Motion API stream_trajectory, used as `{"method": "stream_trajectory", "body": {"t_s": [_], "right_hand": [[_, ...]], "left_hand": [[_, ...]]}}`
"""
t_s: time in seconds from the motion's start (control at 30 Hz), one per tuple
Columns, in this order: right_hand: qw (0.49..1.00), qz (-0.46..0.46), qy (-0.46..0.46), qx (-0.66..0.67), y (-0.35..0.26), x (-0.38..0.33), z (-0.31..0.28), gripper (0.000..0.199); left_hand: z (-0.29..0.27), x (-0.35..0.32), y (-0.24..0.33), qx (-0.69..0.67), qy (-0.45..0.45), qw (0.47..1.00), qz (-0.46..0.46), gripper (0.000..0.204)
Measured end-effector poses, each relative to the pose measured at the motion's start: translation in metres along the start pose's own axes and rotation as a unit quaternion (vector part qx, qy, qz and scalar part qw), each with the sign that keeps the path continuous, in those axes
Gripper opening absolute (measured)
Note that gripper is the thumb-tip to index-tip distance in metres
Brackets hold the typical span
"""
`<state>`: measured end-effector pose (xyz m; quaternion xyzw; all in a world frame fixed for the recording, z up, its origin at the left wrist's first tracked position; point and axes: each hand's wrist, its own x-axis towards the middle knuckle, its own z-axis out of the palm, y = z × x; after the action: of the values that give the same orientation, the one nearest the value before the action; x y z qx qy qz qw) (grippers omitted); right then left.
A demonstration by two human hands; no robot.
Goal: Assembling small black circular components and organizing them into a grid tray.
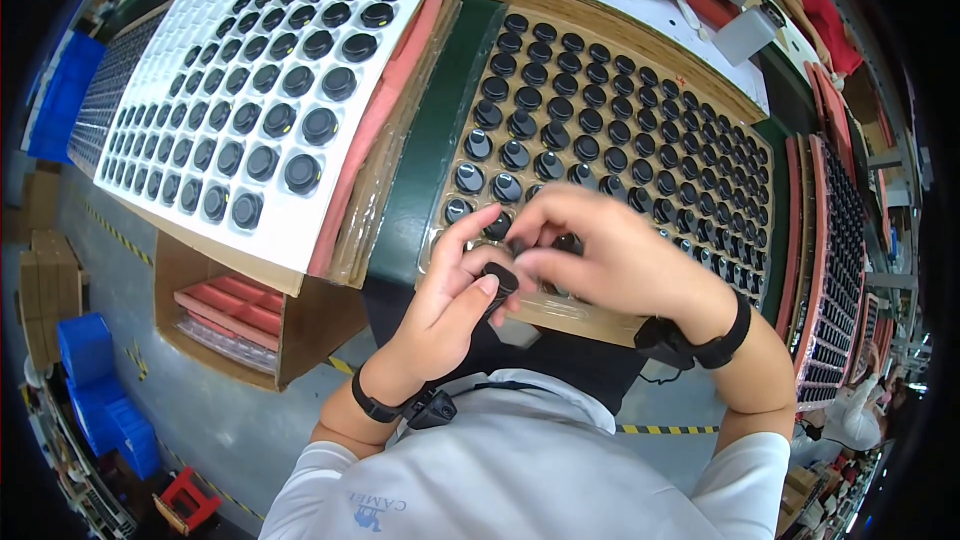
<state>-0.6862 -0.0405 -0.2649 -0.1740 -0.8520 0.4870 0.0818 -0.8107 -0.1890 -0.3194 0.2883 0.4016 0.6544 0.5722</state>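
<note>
My left hand (448,312) is closed on a black round part (499,283), its thumb lying across the part's edge. Just to the right, my right hand (610,252) is pinched close to the left fingers, slightly blurred. A small dark piece (517,246) shows at its fingertips, too small to name. Both hands are over the near edge of a clear plastic tray (560,315), which holds rows of black round parts (585,148). Some near parts in that tray are hidden by my right hand.
At the left, a white tray (135,140) of black round parts rests on stacked pink trays and cardboard. Below it is an open cardboard box (285,340) with red trays. More filled trays (835,270) stand at the right. Several people are at work on the far right.
</note>
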Motion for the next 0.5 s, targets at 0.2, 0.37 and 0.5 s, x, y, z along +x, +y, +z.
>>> {"method": "stream_trajectory", "body": {"t_s": [0.2, 0.37, 0.5], "right_hand": [[0.972, 0.056, 0.114, -0.197, 0.042, 0.012, -0.044, 0.021], [0.915, 0.027, 0.118, -0.386, 0.071, 0.015, -0.051, 0.021], [0.937, 0.031, 0.15, -0.314, 0.045, 0.007, -0.048, 0.021]], "left_hand": [[-0.01, -0.002, 0.001, 0.041, -0.05, 0.998, -0.004, 0.039], [-0.007, -0.007, 0.009, 0.072, -0.041, 0.996, -0.013, 0.031], [-0.008, -0.006, 0.006, 0.195, -0.044, 0.974, 0.107, 0.029]]}}
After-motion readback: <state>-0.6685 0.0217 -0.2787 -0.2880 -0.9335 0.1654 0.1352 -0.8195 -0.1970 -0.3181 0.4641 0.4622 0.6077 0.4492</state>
